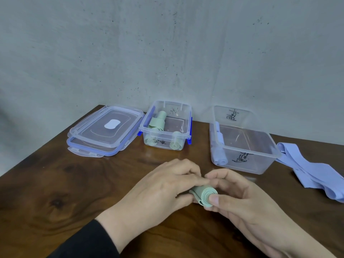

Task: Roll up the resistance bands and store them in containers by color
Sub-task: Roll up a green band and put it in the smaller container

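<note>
Fingers on both sides are clamped on the green band, which is rolled into a tight coil just above the table. Only the head view to go on. The left hand curls over the coil's left end, and the right hand pinches the other end, thumb flat on the spiral face.

Biggest risk, I'd say: the loose tail end sticking out at the bottom. Ease off either grip and this springy stuff probably unwinds on the way to the box.

It belongs in the small container, which already holds green rolls, not the large container with the blue rolls. Unrolled blue bands lie right of that one, so a mix-up looks unlikely.
</note>
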